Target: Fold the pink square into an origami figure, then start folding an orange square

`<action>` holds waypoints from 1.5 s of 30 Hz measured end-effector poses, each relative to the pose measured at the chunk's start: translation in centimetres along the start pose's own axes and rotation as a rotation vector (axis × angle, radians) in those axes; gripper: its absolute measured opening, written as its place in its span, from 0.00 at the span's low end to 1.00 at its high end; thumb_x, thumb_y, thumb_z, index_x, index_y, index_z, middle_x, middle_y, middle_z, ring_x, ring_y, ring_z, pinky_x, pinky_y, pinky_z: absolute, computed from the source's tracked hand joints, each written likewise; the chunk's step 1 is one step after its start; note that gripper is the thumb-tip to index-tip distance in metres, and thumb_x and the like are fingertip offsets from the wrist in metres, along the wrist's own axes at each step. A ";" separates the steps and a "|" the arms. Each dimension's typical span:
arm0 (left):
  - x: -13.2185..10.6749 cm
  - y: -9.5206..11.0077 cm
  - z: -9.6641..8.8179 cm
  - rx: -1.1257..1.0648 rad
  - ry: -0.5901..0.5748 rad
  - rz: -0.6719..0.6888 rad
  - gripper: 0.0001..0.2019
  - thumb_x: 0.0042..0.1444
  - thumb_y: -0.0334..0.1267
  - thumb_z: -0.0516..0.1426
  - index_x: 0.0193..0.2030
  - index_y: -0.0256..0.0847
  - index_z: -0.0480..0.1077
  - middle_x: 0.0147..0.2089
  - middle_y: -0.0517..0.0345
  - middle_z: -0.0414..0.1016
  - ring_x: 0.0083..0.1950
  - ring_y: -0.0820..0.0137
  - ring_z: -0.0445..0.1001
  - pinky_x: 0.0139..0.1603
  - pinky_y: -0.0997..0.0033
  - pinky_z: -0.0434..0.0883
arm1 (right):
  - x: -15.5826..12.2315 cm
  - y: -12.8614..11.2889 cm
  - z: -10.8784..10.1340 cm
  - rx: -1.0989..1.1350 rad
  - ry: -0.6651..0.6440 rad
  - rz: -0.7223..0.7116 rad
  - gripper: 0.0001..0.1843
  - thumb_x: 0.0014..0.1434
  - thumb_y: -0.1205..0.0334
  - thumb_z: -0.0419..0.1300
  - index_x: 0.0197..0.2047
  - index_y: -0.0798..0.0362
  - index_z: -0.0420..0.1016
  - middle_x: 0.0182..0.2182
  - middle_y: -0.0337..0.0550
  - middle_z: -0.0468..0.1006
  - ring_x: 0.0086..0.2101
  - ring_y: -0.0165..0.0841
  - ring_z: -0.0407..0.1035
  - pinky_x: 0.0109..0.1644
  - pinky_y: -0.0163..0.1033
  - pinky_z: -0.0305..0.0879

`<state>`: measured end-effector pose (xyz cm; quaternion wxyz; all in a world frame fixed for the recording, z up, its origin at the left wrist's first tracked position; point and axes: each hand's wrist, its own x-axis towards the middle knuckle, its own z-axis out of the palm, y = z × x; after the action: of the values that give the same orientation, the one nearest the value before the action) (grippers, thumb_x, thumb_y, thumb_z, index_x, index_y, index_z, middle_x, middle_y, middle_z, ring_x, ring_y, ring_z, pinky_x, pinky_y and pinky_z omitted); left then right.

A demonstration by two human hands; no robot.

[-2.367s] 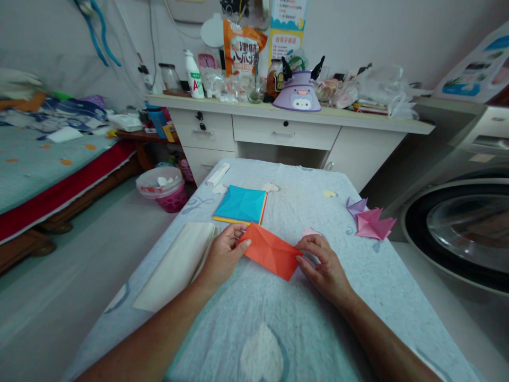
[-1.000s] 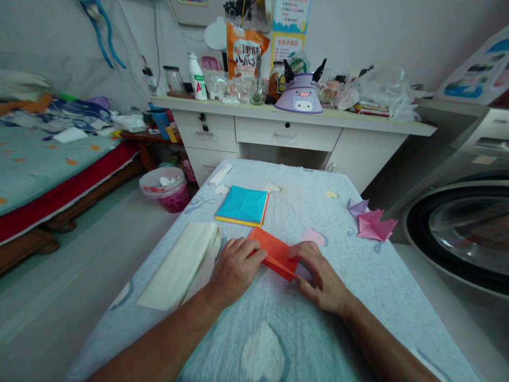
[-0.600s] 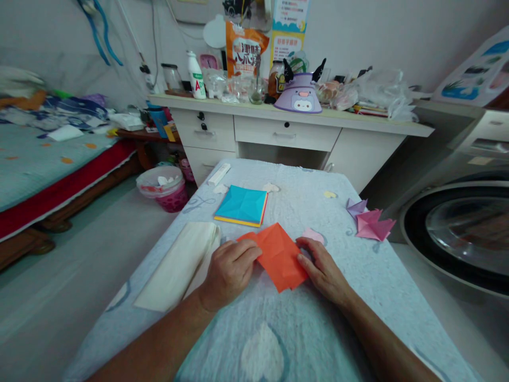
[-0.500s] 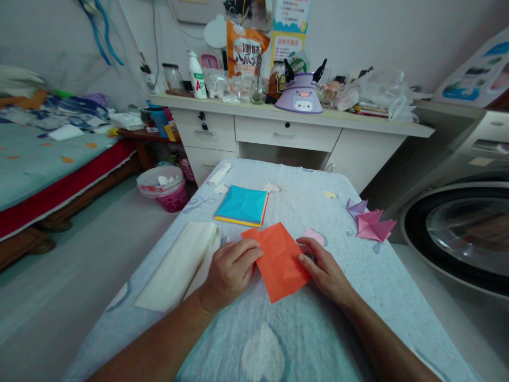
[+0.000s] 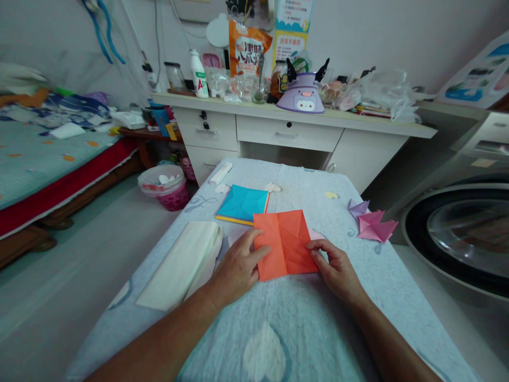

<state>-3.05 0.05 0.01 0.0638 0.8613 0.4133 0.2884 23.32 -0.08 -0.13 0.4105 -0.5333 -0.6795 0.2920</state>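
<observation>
A creased orange sheet of origami paper point(image 5: 284, 244) is held up over the cloth, its sides facing left and right. My left hand point(image 5: 240, 260) pinches its left edge, thumb in front and other fingers partly behind. At the lower right edge, my right hand point(image 5: 336, 268) grips the sheet between thumb and fingers. Just beyond the sheet lies a stack of coloured paper point(image 5: 242, 203) with a blue creased sheet on top; the orange sheet overlaps its near right corner. A folded pink paper piece point(image 5: 376, 226) and a purple one point(image 5: 358, 208) sit to the right.
A folded off-white bundle point(image 5: 181, 265) lies left of my left hand on the cloth-covered table point(image 5: 318, 339). A small white box point(image 5: 221, 173) is at the far left corner. Beyond stands a cluttered desk point(image 5: 290, 132), with a washing machine point(image 5: 469, 228) to the right and a bin point(image 5: 170, 191) at left.
The orange sheet has been turned from a diamond-like tilt to nearly square-on and raised slightly. My left fingers have opened out along its left edge; my right hand has shifted slightly right.
</observation>
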 end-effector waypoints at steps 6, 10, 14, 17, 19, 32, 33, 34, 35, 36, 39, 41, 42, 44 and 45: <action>-0.1 0.4 -0.1 0.086 -0.052 0.008 0.20 0.52 0.32 0.62 0.53 0.44 0.69 0.67 0.47 0.53 0.71 0.47 0.46 0.67 0.38 0.54 | 0.0 0.0 0.0 -0.048 -0.003 0.048 0.10 0.59 0.58 0.55 0.39 0.52 0.74 0.37 0.44 0.76 0.40 0.37 0.71 0.47 0.42 0.65; 0.1 0.5 0.0 0.125 -0.075 0.073 0.14 0.56 0.31 0.59 0.50 0.45 0.70 0.63 0.51 0.62 0.68 0.54 0.52 0.67 0.44 0.55 | 0.0 -0.1 0.1 -0.040 -0.010 0.034 0.10 0.58 0.59 0.55 0.39 0.51 0.74 0.37 0.44 0.76 0.40 0.37 0.71 0.47 0.41 0.65; 0.3 0.3 0.2 0.103 -0.044 0.086 0.06 0.60 0.32 0.56 0.43 0.43 0.72 0.50 0.53 0.72 0.56 0.60 0.65 0.56 0.55 0.64 | 0.0 -0.1 0.0 -0.039 -0.017 0.023 0.09 0.58 0.59 0.54 0.39 0.51 0.74 0.36 0.43 0.76 0.39 0.36 0.71 0.46 0.41 0.66; 0.3 0.1 0.3 0.082 -0.067 0.083 0.03 0.60 0.33 0.57 0.38 0.41 0.72 0.41 0.56 0.74 0.48 0.63 0.67 0.50 0.59 0.65 | 0.0 0.3 0.1 -0.144 -0.049 -0.005 0.10 0.58 0.62 0.53 0.39 0.51 0.74 0.36 0.44 0.76 0.39 0.37 0.70 0.46 0.43 0.65; 0.3 0.0 0.3 0.072 -0.085 0.077 0.03 0.60 0.33 0.57 0.37 0.41 0.72 0.39 0.56 0.73 0.46 0.64 0.67 0.49 0.60 0.64 | 0.0 0.5 0.2 -0.300 -0.057 -0.060 0.09 0.57 0.65 0.53 0.38 0.51 0.74 0.35 0.45 0.75 0.39 0.39 0.69 0.47 0.47 0.64; 0.1 -0.1 0.5 0.047 -0.213 0.049 0.05 0.60 0.32 0.54 0.38 0.40 0.72 0.38 0.55 0.73 0.45 0.64 0.69 0.48 0.62 0.65 | -0.7 -1.2 0.7 -0.707 -0.062 -0.394 0.27 0.56 0.42 0.58 0.53 0.49 0.70 0.63 0.54 0.56 0.63 0.56 0.46 0.63 0.69 0.38; 0.1 -0.1 0.5 0.046 -0.215 0.050 0.05 0.61 0.32 0.54 0.37 0.40 0.72 0.38 0.55 0.73 0.44 0.64 0.69 0.48 0.62 0.65 | -0.7 -1.1 0.7 -0.714 -0.089 -0.405 0.28 0.56 0.41 0.58 0.54 0.50 0.69 0.64 0.54 0.56 0.63 0.57 0.45 0.63 0.69 0.36; 0.1 -0.1 0.5 0.044 -0.218 0.052 0.05 0.61 0.32 0.54 0.37 0.40 0.71 0.38 0.55 0.73 0.44 0.65 0.69 0.47 0.63 0.65 | -0.7 -1.1 0.7 -0.717 -0.127 -0.416 0.30 0.56 0.40 0.58 0.55 0.50 0.69 0.64 0.54 0.56 0.63 0.56 0.45 0.64 0.68 0.35; 0.1 -0.1 0.6 0.041 -0.219 0.052 0.05 0.61 0.31 0.54 0.36 0.39 0.71 0.37 0.55 0.72 0.43 0.65 0.69 0.47 0.63 0.66 | -0.8 -1.2 0.8 -0.716 -0.172 -0.424 0.31 0.55 0.40 0.58 0.56 0.50 0.68 0.64 0.54 0.57 0.63 0.56 0.45 0.64 0.68 0.35; 0.1 -0.2 0.6 0.036 -0.218 0.048 0.05 0.60 0.31 0.54 0.36 0.39 0.70 0.37 0.56 0.72 0.42 0.65 0.69 0.46 0.64 0.66 | -0.8 -1.2 0.8 -0.714 -0.215 -0.426 0.32 0.55 0.40 0.59 0.57 0.50 0.68 0.63 0.54 0.59 0.64 0.56 0.45 0.64 0.68 0.34; 0.0 -0.3 0.8 0.008 -0.205 0.016 0.04 0.59 0.29 0.54 0.34 0.39 0.68 0.36 0.57 0.72 0.41 0.67 0.69 0.44 0.66 0.66 | -0.8 -1.5 1.0 -0.721 -0.291 -0.402 0.29 0.55 0.45 0.60 0.57 0.49 0.69 0.62 0.52 0.62 0.64 0.54 0.45 0.65 0.68 0.33; 0.0 -0.4 0.9 -0.012 -0.196 -0.004 0.04 0.58 0.28 0.54 0.34 0.39 0.68 0.35 0.57 0.71 0.40 0.67 0.69 0.43 0.67 0.65 | -0.8 -1.6 1.1 -0.727 -0.285 -0.384 0.25 0.56 0.50 0.60 0.56 0.48 0.70 0.62 0.50 0.62 0.64 0.54 0.44 0.65 0.67 0.33; -0.1 -0.5 1.0 -0.018 -0.194 -0.007 0.04 0.58 0.28 0.54 0.34 0.40 0.67 0.35 0.58 0.71 0.40 0.68 0.69 0.43 0.67 0.65 | -0.7 -1.6 1.1 -0.725 -0.273 -0.379 0.24 0.56 0.52 0.60 0.55 0.47 0.71 0.62 0.50 0.62 0.64 0.53 0.44 0.65 0.67 0.33; -0.1 -0.5 1.0 -0.020 -0.189 0.000 0.05 0.58 0.28 0.54 0.33 0.39 0.67 0.35 0.57 0.71 0.39 0.68 0.69 0.43 0.66 0.65 | -0.7 -1.5 1.1 -0.710 -0.245 -0.372 0.21 0.56 0.54 0.61 0.53 0.47 0.73 0.62 0.49 0.63 0.64 0.52 0.45 0.65 0.66 0.33; -0.1 -0.4 0.9 -0.018 -0.185 0.010 0.05 0.57 0.28 0.54 0.33 0.39 0.67 0.35 0.57 0.71 0.39 0.68 0.68 0.43 0.66 0.65 | -0.6 -1.4 1.1 -0.700 -0.235 -0.370 0.20 0.55 0.55 0.61 0.52 0.46 0.73 0.61 0.49 0.63 0.63 0.52 0.46 0.65 0.65 0.34</action>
<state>-2.86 0.39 -0.89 0.1082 0.8857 0.3988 0.2117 21.77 -0.99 0.34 0.1697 -0.4728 -0.8644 0.0234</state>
